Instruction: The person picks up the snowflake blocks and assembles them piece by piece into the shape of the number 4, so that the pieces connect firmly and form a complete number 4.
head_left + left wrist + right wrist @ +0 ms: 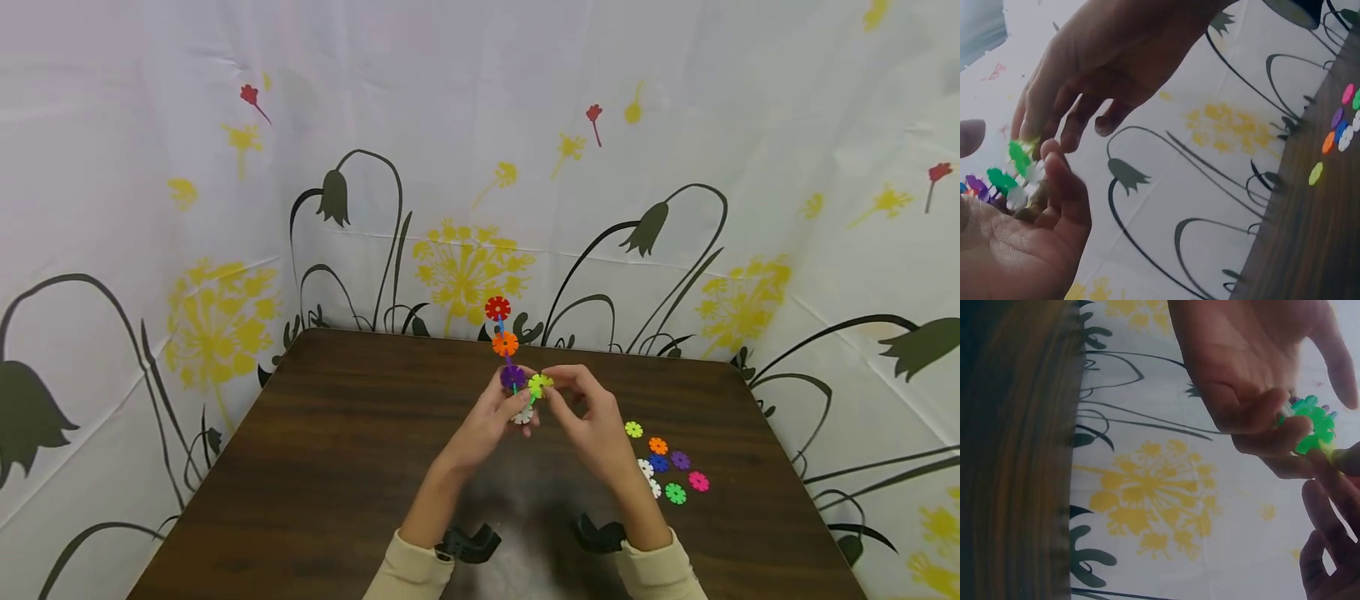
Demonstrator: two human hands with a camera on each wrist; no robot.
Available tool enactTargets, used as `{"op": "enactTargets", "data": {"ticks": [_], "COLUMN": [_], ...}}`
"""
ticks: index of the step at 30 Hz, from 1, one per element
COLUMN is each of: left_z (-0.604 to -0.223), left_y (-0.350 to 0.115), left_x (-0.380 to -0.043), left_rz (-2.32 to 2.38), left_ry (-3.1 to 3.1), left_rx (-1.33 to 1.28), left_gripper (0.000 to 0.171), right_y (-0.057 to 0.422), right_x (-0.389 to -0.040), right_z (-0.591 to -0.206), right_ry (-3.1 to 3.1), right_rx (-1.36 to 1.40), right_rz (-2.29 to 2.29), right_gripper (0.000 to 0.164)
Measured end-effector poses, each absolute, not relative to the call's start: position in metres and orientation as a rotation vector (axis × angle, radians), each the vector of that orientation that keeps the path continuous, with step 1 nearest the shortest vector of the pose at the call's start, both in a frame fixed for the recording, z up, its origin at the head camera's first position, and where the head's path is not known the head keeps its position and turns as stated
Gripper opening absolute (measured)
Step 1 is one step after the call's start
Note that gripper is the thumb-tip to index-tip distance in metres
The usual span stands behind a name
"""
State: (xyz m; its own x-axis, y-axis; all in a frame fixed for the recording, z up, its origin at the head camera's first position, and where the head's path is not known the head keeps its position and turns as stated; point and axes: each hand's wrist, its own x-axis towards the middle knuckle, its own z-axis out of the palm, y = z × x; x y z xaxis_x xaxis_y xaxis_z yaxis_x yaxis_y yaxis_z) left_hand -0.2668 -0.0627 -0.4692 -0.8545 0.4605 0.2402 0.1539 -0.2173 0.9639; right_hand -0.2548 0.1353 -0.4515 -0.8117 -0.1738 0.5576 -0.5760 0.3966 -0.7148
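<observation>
8 loose flower discs (658, 463) lie on the dark table (337, 458), to the right of the chain (513, 377) and nearer to the person than it. The chain itself is held up above the table, between the 2 hands. I judge that the joining work is about in the middle: red disc (497, 308), orange disc (505, 343), purple, green and white discs (522, 416) are already linked, some of them set crosswise, and 1 yellow-green disc (540, 385) is at the free end, touching a green disc (1319, 428). If it is fully pushed into its slot, I cannot tell. The 8 others are unjoined.

The left hand (480, 427) is at the lower part of the chain, on its left side, and grips it with curled fingers, the thumb lying across the front. The right hand (596, 423) is on the right of the chain; its thumb and index finger pinch the yellow-green disc, while the other fingers are bent. Both forearms (437, 504) reach from the near side toward the chain. Its upper part stands free above the left hand, leaning a little to the left, with the red disc at its top.
</observation>
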Motion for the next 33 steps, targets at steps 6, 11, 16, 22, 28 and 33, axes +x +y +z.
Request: {"op": "enactTargets", "data": {"ticks": [6, 11, 16, 22, 28, 33], "left_z": [-0.472, -0.475, -0.473, -0.465, -0.467, -0.471], "left_y": [-0.056, -0.068, -0.081, -0.095, -0.104, -0.112], "left_x": [-0.268, -0.27, -0.275, -0.276, -0.274, -0.274], "left_rz": [2.193, 2.183, 2.346, 2.55, 2.819, 2.876], "left_ry": [1.936, 2.085, 2.027, 1.834, 1.292, 1.07], "left_rx": [0.708, 0.651, 0.599, 0.596, 0.809, 0.878], "left_gripper": [0.029, 0.027, 0.024, 0.021, 0.025, 0.035], "right_y": [0.143, 0.192, 0.258, 0.292, 0.298, 0.293], "right_x": [-0.258, -0.274, -0.297, -0.311, -0.32, -0.323], "right_z": [-0.452, -0.463, -0.49, -0.521, -0.548, -0.554], "right_ry": [-2.275, -2.411, -2.728, -3.104, -3.222, -3.264], "right_rx": [0.681, 0.606, 0.345, 0.13, 0.076, 0.013], "right_rz": [1.407, 1.521, 1.359, 1.006, 0.797, 0.708], "right_gripper": [0.024, 0.026, 0.032, 0.046, 0.051, 0.054]}}
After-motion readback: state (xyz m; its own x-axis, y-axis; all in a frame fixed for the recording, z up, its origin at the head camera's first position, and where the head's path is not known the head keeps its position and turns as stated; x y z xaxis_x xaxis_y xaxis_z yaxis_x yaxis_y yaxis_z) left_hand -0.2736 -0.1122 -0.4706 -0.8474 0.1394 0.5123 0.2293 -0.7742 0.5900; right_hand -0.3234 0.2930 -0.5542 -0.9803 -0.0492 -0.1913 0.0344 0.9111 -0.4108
